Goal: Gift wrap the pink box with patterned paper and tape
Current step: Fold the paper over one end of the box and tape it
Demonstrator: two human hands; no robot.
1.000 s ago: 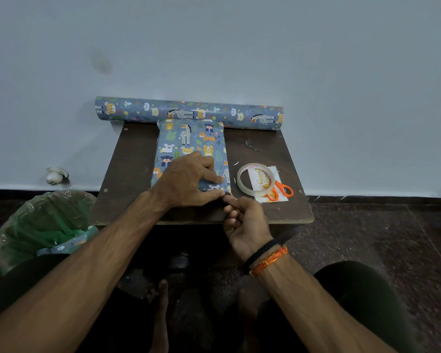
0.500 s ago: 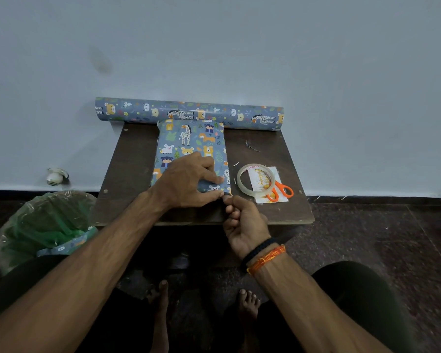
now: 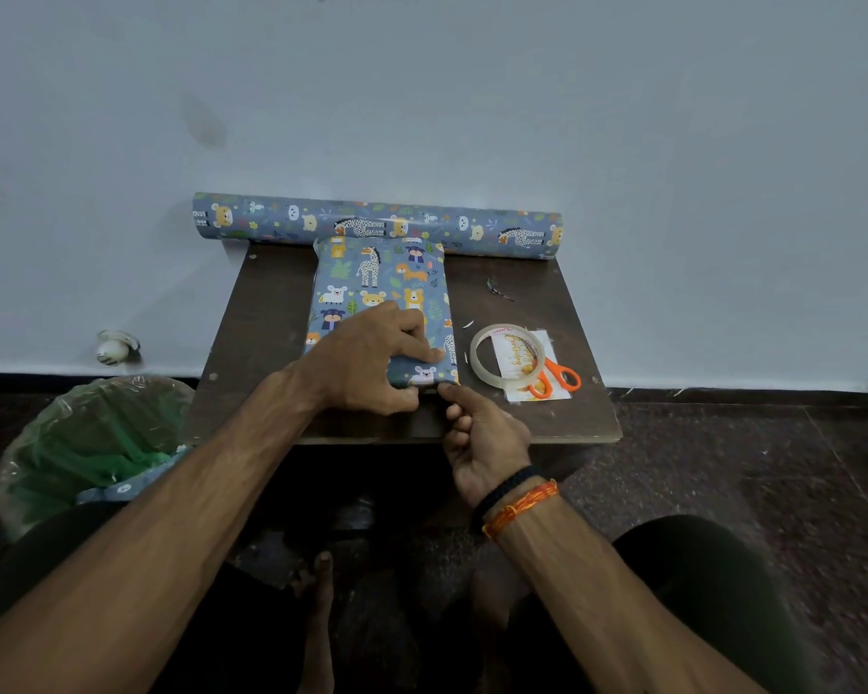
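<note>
Tape roll [image 3: 506,356] beside wrapped box [image 3: 379,298] reads "MONO".

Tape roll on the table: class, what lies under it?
Under the tape roll lies a printed card and part of the orange-handled scissors, their handles sticking out nearer the camera. The blades are covered, so they cannot be seen.

Little can be read. The inner core of the tape roll [image 3: 508,359], right of centre in the frame, carries red lettering, seen inverted and too blurred to make out for certain. Beneath it, a white card [image 3: 522,360] bears gold script, not legible. Small white lettering on the wrapping paper roll [image 3: 377,226], across the upper middle, is too small to read.
</note>
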